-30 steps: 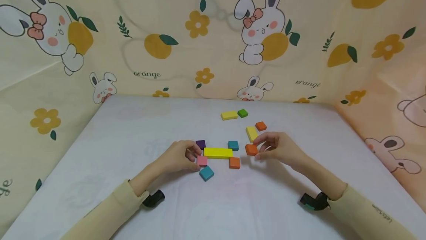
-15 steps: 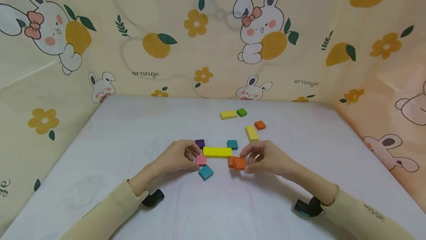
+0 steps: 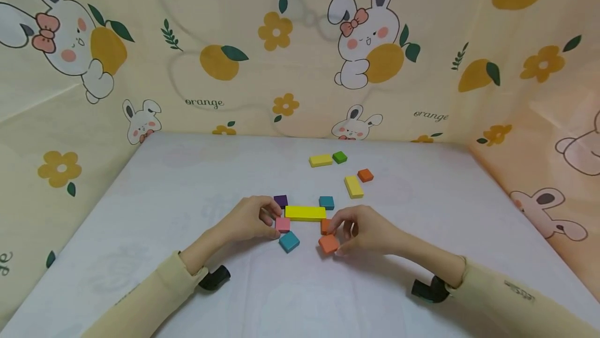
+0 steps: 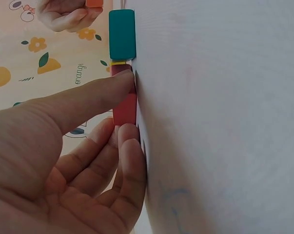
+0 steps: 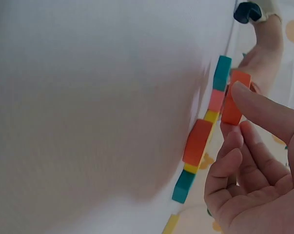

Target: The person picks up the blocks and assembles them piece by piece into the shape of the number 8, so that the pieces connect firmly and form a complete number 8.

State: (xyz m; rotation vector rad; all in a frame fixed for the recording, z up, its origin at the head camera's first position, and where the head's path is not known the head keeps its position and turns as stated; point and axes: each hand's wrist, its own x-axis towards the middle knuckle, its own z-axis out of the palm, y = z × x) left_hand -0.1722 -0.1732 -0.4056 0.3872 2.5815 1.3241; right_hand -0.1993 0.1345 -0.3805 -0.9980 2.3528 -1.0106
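Two hands work over a white table (image 3: 211, 171) among small coloured blocks. The right hand (image 3: 363, 228) pinches a lifted orange block (image 3: 328, 245) between thumb and fingertips; the right wrist view shows it clear of the surface. Just beyond it lies a second orange block (image 3: 325, 227), partly hidden by a finger, at the near right end of a long yellow block (image 3: 305, 213). The left hand (image 3: 248, 218) holds a pink block (image 3: 283, 224) at the left end — thumb on one side, fingertips on another. Near the pink block, toward the person, sits a teal block (image 3: 289, 242), turned at an angle. Beyond the long yellow block are a purple block (image 3: 280, 201) at left and a smaller teal block (image 3: 326, 202) at right. Farther off lie two pale yellow blocks (image 3: 321, 160), a green block (image 3: 339, 157) and a third orange block (image 3: 365, 175).
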